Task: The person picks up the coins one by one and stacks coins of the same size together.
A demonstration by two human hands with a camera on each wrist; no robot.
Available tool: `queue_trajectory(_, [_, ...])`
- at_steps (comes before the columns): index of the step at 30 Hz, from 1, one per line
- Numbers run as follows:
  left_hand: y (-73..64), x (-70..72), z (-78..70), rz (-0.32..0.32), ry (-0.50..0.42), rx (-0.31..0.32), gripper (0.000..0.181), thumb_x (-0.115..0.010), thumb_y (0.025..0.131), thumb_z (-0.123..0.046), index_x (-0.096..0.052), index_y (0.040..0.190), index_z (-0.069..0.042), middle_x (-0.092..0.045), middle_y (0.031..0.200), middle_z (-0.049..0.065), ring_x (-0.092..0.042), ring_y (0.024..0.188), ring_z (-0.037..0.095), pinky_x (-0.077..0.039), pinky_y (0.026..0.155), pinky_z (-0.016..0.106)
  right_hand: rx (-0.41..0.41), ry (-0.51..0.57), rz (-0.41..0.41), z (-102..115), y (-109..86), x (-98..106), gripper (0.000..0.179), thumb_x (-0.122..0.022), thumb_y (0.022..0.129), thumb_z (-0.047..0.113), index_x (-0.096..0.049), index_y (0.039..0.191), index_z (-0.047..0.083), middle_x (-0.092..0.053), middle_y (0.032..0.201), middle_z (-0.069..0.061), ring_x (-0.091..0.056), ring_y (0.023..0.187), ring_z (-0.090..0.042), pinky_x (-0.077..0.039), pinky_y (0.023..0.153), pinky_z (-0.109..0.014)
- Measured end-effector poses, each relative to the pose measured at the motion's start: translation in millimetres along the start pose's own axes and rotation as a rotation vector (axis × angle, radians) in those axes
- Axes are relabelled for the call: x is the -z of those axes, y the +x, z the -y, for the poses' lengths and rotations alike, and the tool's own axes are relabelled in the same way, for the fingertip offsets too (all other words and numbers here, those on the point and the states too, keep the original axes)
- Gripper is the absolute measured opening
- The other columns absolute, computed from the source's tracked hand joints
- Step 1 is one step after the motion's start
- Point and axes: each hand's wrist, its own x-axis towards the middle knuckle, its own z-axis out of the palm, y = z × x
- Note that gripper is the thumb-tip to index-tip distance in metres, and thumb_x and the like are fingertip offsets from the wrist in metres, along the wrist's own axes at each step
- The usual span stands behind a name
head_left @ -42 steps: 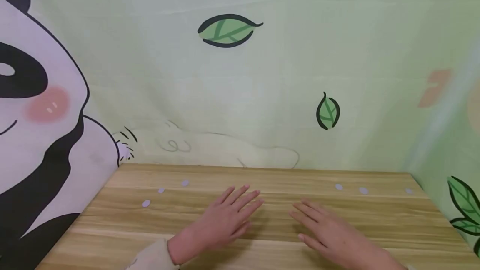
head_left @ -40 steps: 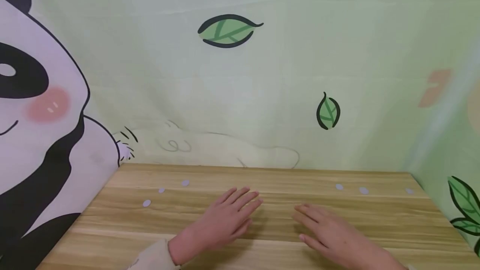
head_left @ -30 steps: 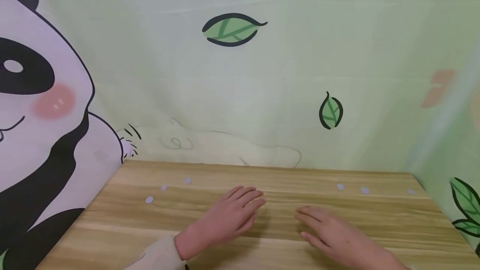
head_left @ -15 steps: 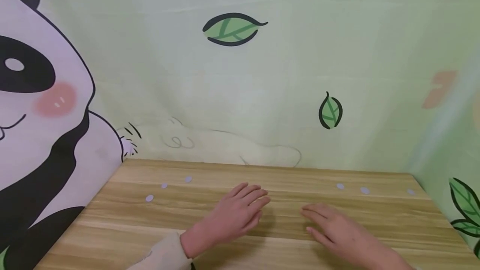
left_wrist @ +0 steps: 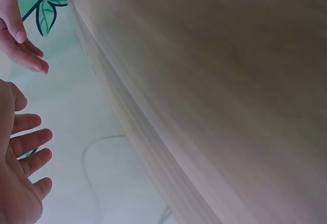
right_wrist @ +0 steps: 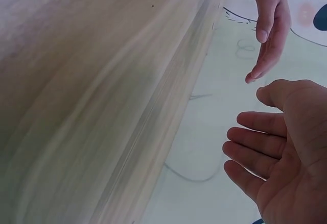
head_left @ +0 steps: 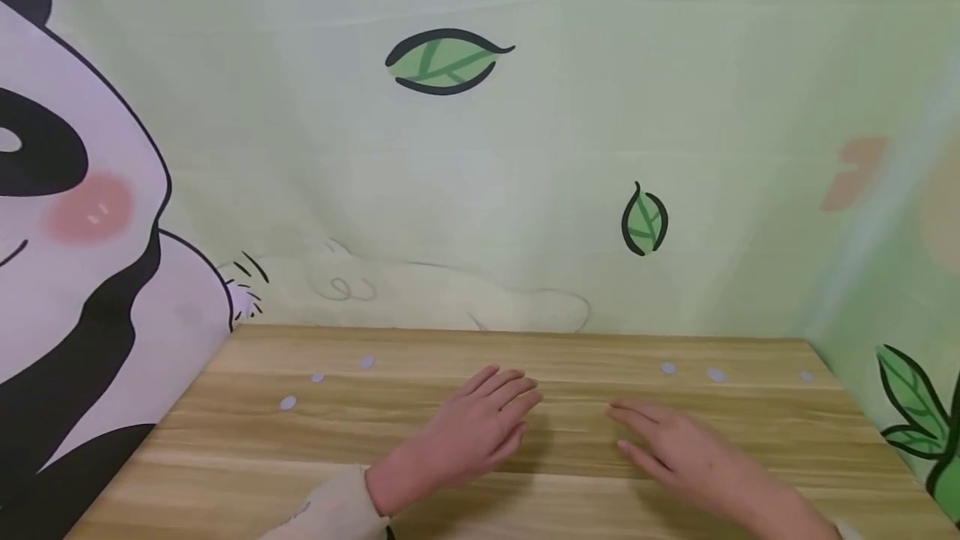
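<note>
My left hand (head_left: 468,432) hovers palm down over the wooden table (head_left: 225,457), fingers lightly bent and close together, a shadow beneath it. To its right, my right hand (head_left: 693,452) is held the same way, its fingertips pointing toward the left hand with a gap between. Both hands hold nothing. In the left wrist view, the bare palm side of the left hand (left_wrist: 23,152) shows with its fingers apart. The right wrist view shows the right hand (right_wrist: 286,147) with relaxed fingers and an empty palm.
Small pale round dots lie flat on the tabletop, such as a left dot (head_left: 288,402) and a right dot (head_left: 716,375). Behind the table's far edge hangs a light green cloth backdrop (head_left: 540,148) printed with a panda (head_left: 180,290) and leaves.
Both hands have drifted slightly right over the table. The left hand's fingers, more spread at first, have drawn closer together and bent a little. The head view has shifted slightly.
</note>
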Motion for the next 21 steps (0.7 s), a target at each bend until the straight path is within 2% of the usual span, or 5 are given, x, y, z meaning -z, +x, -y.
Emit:
queue_trajectory(4, [3.0,-1.2,-0.8,0.002,0.006,-0.008,0.04,-0.055,0.103,-0.029,-0.059,0.139,-0.013,-0.059,0.142,0.002,-0.049,0.137,0.022,-0.035,0.116,0.045,0.007,-0.021,-0.03,-3.9,-3.4,1.0,0.039,-0.065,0.1,0.021,-0.062,0.135,0.003,-0.064,0.134,-0.014,-0.065,0.118,-0.029,-0.054,0.093,-0.046])
queue_trajectory(12, [6.9,-6.4,-4.3,-0.011,-0.018,-0.03,0.041,-0.056,0.102,-0.028,-0.059,0.139,-0.011,-0.06,0.14,0.004,-0.051,0.135,0.024,-0.038,0.114,0.047,-0.046,-0.022,-0.001,-16.4,-13.9,3.6,0.038,-0.063,0.102,0.025,-0.063,0.134,0.004,-0.065,0.133,-0.015,-0.066,0.116,-0.031,-0.055,0.091,-0.047])
queue_trajectory(21, [13.8,-8.2,-8.8,0.037,-0.009,-0.052,0.042,-0.051,0.104,-0.032,-0.056,0.142,-0.013,-0.057,0.144,0.004,-0.047,0.139,0.024,-0.035,0.116,0.045,-0.049,-0.046,0.008,-27.7,-20.3,0.6,0.037,-0.066,0.1,0.022,-0.065,0.131,0.003,-0.067,0.128,-0.014,-0.067,0.112,-0.031,-0.056,0.088,-0.047])
